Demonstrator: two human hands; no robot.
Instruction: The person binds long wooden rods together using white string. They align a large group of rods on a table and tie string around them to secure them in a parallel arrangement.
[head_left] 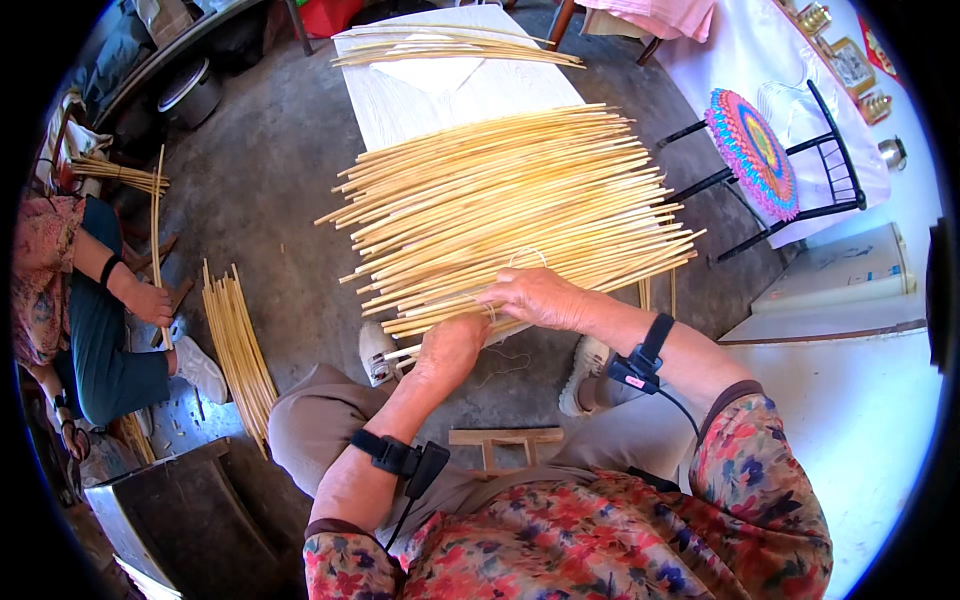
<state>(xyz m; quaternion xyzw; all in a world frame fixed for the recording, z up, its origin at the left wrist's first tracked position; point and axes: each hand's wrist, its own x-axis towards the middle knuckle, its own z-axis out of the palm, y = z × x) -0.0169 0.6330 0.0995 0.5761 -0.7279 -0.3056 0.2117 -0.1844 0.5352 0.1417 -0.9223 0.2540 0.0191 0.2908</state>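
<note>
A broad mat-like layer of pale yellow stalks lies side by side on a white board. At its near edge my left hand is closed around a stalk whose pale end sticks out to the left. Close beside it, my right hand pinches a thin pale cord, which loops up over the stalks. A fine strand of cord also dangles below the hands, above the floor. My fingertips nearly meet, and they partly hide the spot where cord and stalks cross.
The white board carries several loose stalks at its far end. On the left, a bundle of stalks leans near another person, whose hand holds upright stalks. A chair with a colourful round cushion stands right. A small wooden stool is between my legs.
</note>
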